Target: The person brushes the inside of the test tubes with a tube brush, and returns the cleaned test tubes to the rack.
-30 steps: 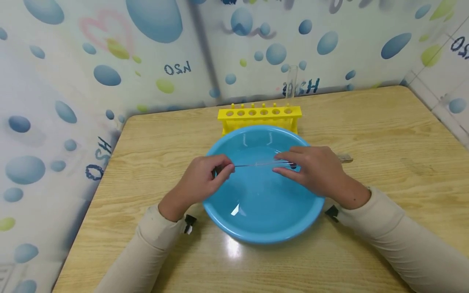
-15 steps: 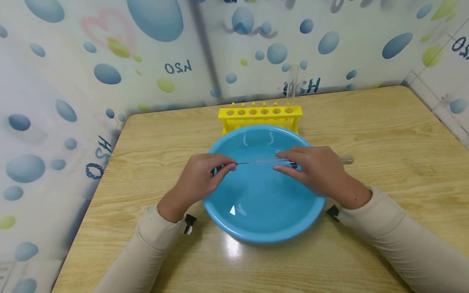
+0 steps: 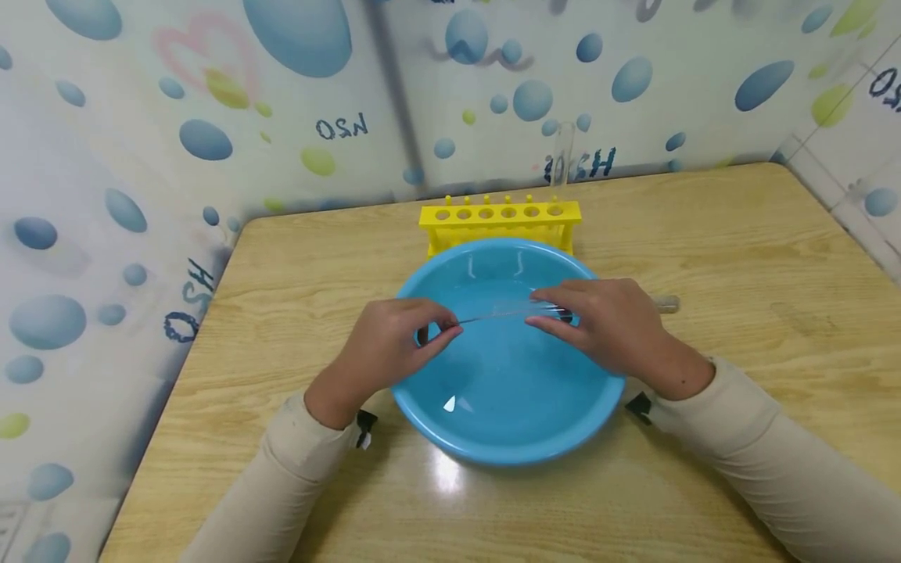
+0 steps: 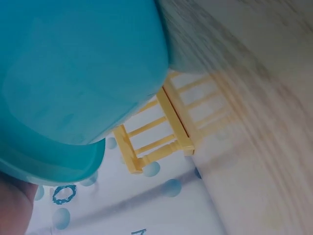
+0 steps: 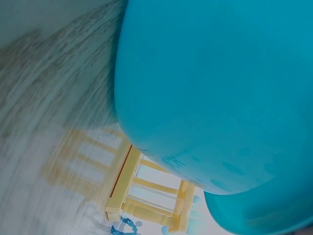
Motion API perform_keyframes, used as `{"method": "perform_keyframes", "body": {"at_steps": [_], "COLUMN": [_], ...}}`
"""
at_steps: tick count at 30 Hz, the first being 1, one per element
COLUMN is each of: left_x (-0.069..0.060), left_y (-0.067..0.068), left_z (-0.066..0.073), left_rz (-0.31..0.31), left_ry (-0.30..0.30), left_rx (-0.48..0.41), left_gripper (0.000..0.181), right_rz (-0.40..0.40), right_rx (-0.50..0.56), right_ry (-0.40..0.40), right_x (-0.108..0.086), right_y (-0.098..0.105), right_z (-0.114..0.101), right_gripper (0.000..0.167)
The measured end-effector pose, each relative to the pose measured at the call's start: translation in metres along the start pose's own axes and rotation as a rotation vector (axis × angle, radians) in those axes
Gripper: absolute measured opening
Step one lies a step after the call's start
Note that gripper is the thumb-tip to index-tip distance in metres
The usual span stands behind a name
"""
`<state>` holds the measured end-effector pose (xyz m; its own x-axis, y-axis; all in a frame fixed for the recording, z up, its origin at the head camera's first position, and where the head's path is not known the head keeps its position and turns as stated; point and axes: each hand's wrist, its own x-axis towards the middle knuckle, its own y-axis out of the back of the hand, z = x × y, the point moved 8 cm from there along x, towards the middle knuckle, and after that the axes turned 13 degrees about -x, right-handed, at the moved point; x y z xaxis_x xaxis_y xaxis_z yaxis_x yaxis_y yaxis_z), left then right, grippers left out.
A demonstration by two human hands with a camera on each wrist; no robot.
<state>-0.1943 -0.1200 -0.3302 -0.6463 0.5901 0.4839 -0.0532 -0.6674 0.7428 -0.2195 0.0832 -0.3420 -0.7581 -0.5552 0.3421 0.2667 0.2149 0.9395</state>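
Observation:
Above a light blue basin [image 3: 507, 450] in the head view, my left hand [image 3: 390, 340] pinches the thin wire handle of a test tube brush [image 3: 479, 318] between thumb and fingers. The wire runs right into a clear glass test tube [image 3: 517, 310], which lies almost level. My right hand [image 3: 612, 328] holds this tube, thumb below and fingers above. A greyish rounded end shows beyond the right hand; the bristles cannot be made out clearly. The left wrist view has only part of the hand [image 4: 12, 205] at its edge, beside the basin.
Behind the basin stands a yellow test tube rack [image 3: 500, 215], with another clear test tube [image 3: 561, 160] upright at its right end. The wooden table [image 3: 303, 266] meets a patterned wall [image 3: 281, 94] at the back.
My left hand has shifted slightly right toward the tube with the brush wire, and its fingertips dip a little. The right hand keeps its place on the test tube.

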Motion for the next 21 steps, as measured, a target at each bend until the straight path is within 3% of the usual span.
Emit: {"method": "perform_keyframes", "body": {"at_steps": [9,21], "left_x": [0.001,0.0009], "left_y": [-0.002,-0.0017], "left_z": [0.0046,0.0099], "left_rz": [-0.003,0.005], "left_ry": [-0.03,-0.055], "left_rx": [0.159,0.243], "left_gripper": [0.015,0.014], "right_rz": [-0.017,-0.03], "right_rx": [-0.007,-0.005], "right_ry": [-0.013,-0.024], "right_x": [0.0007,0.0012], "right_y": [0.0004,0.0011], "right_z": [-0.0003,-0.0009], "right_gripper": [0.039,0.039]}}
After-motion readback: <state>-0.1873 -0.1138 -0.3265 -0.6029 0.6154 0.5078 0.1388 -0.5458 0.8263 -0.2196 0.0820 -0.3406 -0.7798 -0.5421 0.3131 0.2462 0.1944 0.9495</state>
